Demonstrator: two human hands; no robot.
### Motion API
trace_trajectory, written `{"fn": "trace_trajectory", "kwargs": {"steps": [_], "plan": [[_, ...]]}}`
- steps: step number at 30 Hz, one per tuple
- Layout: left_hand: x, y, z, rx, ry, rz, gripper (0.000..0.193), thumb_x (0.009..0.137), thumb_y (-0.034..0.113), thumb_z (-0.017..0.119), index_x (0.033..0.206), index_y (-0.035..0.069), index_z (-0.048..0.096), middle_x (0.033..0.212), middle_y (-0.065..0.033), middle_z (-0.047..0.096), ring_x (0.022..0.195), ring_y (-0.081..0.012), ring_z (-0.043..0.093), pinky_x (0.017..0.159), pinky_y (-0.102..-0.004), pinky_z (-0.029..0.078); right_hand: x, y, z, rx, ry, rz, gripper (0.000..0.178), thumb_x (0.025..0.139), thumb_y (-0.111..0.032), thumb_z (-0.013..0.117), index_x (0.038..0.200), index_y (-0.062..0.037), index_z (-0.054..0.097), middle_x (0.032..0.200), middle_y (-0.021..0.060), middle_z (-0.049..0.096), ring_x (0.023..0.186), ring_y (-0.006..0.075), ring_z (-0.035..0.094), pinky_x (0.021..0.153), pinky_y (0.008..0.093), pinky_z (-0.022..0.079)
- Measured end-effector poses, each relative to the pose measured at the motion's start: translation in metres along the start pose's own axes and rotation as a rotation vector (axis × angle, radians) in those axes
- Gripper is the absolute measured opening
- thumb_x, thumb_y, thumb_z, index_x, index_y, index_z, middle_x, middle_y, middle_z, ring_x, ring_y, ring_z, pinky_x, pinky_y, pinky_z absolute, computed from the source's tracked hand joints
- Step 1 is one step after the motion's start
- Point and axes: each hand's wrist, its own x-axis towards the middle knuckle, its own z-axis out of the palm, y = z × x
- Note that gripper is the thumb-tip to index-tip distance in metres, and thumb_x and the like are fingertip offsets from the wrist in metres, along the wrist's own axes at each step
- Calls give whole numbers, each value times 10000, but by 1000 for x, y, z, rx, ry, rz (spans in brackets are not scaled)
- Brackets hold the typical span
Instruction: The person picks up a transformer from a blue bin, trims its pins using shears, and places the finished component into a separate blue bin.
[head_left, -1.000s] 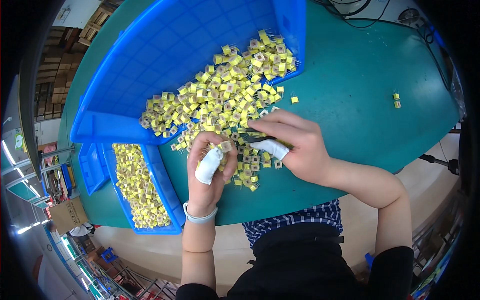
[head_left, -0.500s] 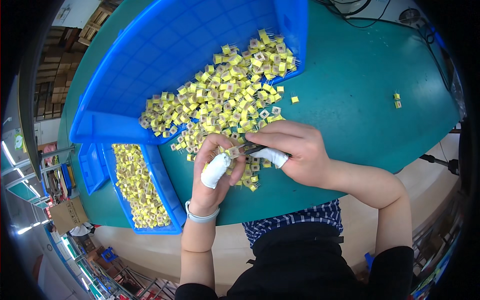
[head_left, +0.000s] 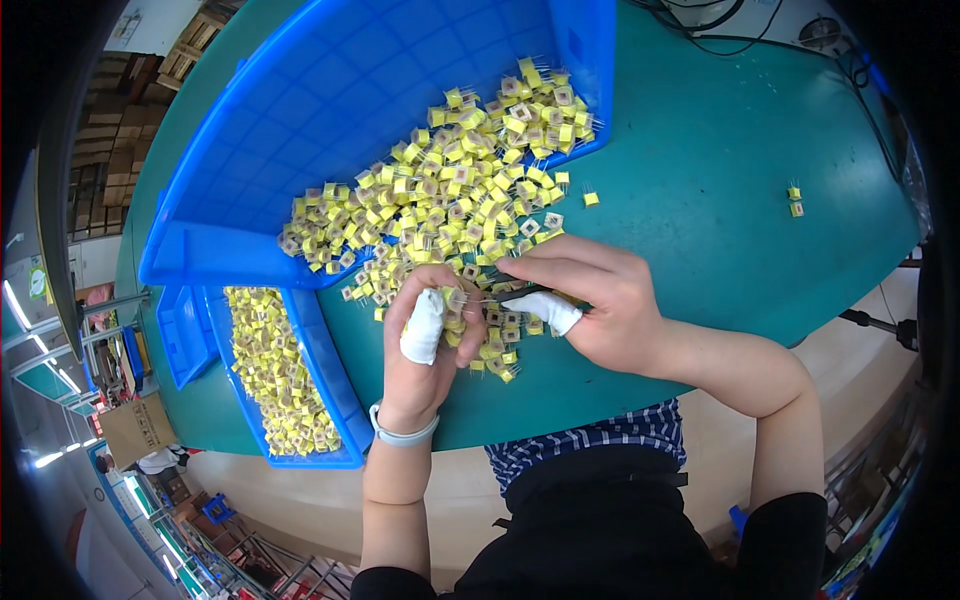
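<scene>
Near the worktop's front edge, the left hand pinches one small yellow component while the right hand grips dark tweezers beside it; the part looks light, rigid, with thin bendable pins, best held by its body.

Large blue moulded-plastic tray: smooth, semi-gloss, w/ faint grid on floor. Small blue plastic bin at tabletop's left edge: same finish. Teal tabletop: smooth, matt, mat-like. Small yellow square components: yellow tape or plastic wrap, slight sheen, w/ thin bare-metal pins. White finger wraps on left hand & right hand: matt, cloth-like. White wristband: smooth, plastic- or rubber-like. Blue-white checked shirt: woven cloth.
</scene>
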Motion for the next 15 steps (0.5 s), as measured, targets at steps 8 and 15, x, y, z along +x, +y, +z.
{"fn": "trace_trajectory", "kwargs": {"steps": [8,15], "plan": [[-1,-4,-14,-120,-75,-166,373,1051,419,453,1089,58,538,805,-99,585,524,-119,459,499,-229,351,6,9,-5,-76,-53,-152,355,718,15,730,1071,-18,747,921,122,715,773,269,693,634,350,545],[-3,-1,-12,-190,-180,-276,389,1051,422,437,1124,57,549,774,-108,587,489,-111,447,476,-231,342,10,8,-8,-130,-91,-278,374,692,19,698,1063,-7,736,905,106,708,740,258,682,596,355,525]]}}
